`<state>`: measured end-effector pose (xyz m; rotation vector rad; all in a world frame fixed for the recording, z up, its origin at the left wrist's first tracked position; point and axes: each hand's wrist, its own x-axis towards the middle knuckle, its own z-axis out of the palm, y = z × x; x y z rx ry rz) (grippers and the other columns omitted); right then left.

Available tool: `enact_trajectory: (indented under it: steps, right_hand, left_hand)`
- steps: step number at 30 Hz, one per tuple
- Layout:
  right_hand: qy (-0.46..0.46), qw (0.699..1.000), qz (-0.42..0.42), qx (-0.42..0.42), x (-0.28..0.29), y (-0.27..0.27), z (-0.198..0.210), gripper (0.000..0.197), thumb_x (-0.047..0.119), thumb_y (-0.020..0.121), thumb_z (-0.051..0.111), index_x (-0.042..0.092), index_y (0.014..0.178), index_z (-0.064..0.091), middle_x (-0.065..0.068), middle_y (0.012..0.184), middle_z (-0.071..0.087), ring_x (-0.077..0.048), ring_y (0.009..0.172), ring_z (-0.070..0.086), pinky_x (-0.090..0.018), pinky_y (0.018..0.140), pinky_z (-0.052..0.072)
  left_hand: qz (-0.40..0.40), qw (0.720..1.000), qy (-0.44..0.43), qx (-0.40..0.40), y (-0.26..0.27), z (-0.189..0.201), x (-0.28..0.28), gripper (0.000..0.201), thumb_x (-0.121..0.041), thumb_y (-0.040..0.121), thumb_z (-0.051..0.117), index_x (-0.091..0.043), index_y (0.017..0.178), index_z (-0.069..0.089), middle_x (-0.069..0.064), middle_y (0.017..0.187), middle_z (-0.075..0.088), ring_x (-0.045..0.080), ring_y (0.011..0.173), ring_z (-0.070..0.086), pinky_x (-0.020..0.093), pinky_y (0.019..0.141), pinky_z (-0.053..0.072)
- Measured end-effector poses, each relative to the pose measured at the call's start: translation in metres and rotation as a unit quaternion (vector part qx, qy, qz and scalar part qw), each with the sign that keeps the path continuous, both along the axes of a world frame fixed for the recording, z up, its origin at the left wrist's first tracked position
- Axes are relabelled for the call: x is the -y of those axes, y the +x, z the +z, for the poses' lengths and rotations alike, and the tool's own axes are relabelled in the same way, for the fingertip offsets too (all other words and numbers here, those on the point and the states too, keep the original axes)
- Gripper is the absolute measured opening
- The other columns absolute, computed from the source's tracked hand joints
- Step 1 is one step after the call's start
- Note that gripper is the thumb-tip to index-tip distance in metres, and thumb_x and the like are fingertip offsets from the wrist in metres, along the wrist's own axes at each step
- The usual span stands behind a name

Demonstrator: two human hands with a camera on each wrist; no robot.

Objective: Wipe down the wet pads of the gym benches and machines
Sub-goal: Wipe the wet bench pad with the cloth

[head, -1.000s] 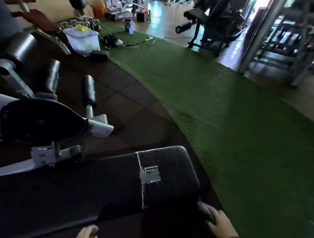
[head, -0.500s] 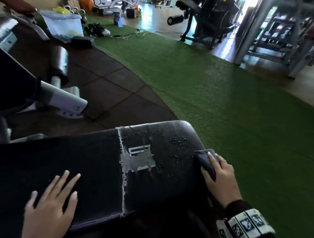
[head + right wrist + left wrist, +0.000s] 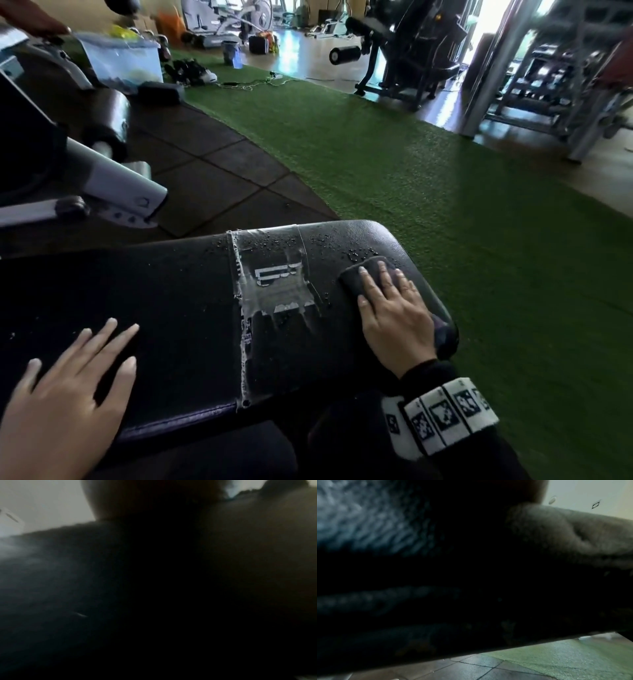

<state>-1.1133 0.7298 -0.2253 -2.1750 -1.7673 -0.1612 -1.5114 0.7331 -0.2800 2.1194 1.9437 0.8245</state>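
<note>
A dark cloth (image 3: pixel 363 277) is pressed onto the wet bench pad (image 3: pixel 191 308) by the flat-fingered right hand (image 3: pixel 394 318); the left hand (image 3: pixel 68 387) is rested open, holding nothing

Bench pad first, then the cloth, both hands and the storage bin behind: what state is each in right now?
bench pad: wet, droplets beading near the taped seam and far end
tape patch: peeling, edges frayed
cloth: lying on the pad under the right hand
right hand: fingers straight, pressing the cloth down
left hand: flat on the pad, fingers spread
storage bin: lid on
</note>
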Motion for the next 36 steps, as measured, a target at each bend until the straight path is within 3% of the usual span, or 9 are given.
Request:
enact_trajectory:
  steps: [4,8,12,19,23,26,28,32,36]
  right_hand:
    - [0.015,0.994,0.104,-0.007,0.020,-0.031,0.002,0.046,0.044,0.088,0.037,0.034,0.131,0.052,0.001,0.140,0.048,-0.024,0.131,0.043,-0.037,0.107,0.025]
    - [0.018,0.982,0.186,0.003,0.064,-0.010,-0.002,0.043,0.042,0.094,0.038,0.036,0.137,0.045,0.008,0.148,0.037,-0.015,0.139,0.031,-0.036,0.111,0.028]
    - [0.012,0.991,0.131,0.004,0.084,0.040,-0.005,0.045,0.045,0.095,0.034,0.033,0.137,0.045,0.006,0.147,0.038,-0.019,0.138,0.032,-0.040,0.109,0.030]
    - [-0.085,0.994,-0.064,-0.014,0.027,0.058,-0.002,0.063,0.051,0.086,0.011,0.035,0.145,0.026,0.005,0.155,0.018,-0.023,0.144,0.012,-0.037,0.117,0.008]
    - [-0.091,0.996,0.016,0.015,-0.001,0.007,0.002,0.059,0.049,0.093,0.009,0.032,0.139,0.041,-0.002,0.147,0.039,-0.028,0.139,0.030,-0.044,0.112,0.022]
    - [-0.027,0.995,0.095,-0.013,0.014,-0.041,0.005,0.047,0.045,0.089,0.034,0.035,0.131,0.052,0.001,0.139,0.050,-0.025,0.131,0.044,-0.040,0.105,0.026]
    - [-0.009,0.989,0.146,-0.012,0.037,-0.053,0.005,0.045,0.043,0.090,0.039,0.037,0.133,0.050,0.004,0.142,0.046,-0.022,0.134,0.039,-0.039,0.107,0.027]
    - [0.004,0.983,0.182,0.007,0.080,-0.017,-0.003,0.044,0.044,0.095,0.035,0.038,0.137,0.043,0.009,0.148,0.036,-0.017,0.139,0.031,-0.038,0.111,0.026]
    - [-0.015,0.993,0.120,0.010,0.086,0.032,-0.008,0.046,0.048,0.097,0.025,0.036,0.139,0.040,0.007,0.150,0.034,-0.021,0.140,0.029,-0.040,0.112,0.024]
  left_hand:
    - [-0.002,1.000,-0.005,0.013,-0.002,-0.003,-0.003,0.045,-0.065,0.088,0.027,-0.062,0.133,0.033,-0.029,0.149,0.027,0.002,0.143,0.016,0.058,0.114,0.020]
    - [0.003,1.000,-0.002,0.018,-0.003,-0.007,-0.005,0.044,-0.065,0.088,0.026,-0.063,0.131,0.032,-0.031,0.149,0.026,0.000,0.143,0.014,0.059,0.114,0.018]
    - [0.008,1.000,0.001,0.030,0.000,-0.007,-0.004,0.043,-0.063,0.086,0.029,-0.064,0.129,0.034,-0.032,0.148,0.027,0.001,0.143,0.015,0.058,0.114,0.018]
    - [0.008,1.000,0.006,0.025,-0.001,-0.006,-0.005,0.044,-0.063,0.087,0.029,-0.063,0.130,0.035,-0.030,0.148,0.029,0.003,0.142,0.019,0.058,0.114,0.020]
    - [0.009,0.999,0.003,0.031,-0.002,-0.008,-0.006,0.045,-0.064,0.085,0.030,-0.062,0.130,0.037,-0.029,0.148,0.030,0.003,0.142,0.018,0.058,0.113,0.021]
    - [0.009,0.999,0.005,0.038,-0.002,-0.008,-0.005,0.045,-0.064,0.085,0.031,-0.062,0.130,0.036,-0.030,0.148,0.030,0.002,0.142,0.017,0.058,0.114,0.020]
    - [0.008,0.999,0.006,0.039,-0.001,-0.009,-0.005,0.044,-0.063,0.085,0.031,-0.062,0.129,0.037,-0.030,0.147,0.030,0.002,0.142,0.017,0.057,0.114,0.018]
    - [0.007,0.999,0.013,0.050,-0.004,-0.014,-0.007,0.045,-0.062,0.085,0.032,-0.060,0.129,0.039,-0.027,0.148,0.032,0.003,0.143,0.018,0.057,0.114,0.018]
    - [0.004,0.998,0.021,0.057,-0.004,-0.018,-0.008,0.045,-0.062,0.086,0.033,-0.057,0.130,0.041,-0.027,0.148,0.031,0.005,0.143,0.018,0.058,0.114,0.018]
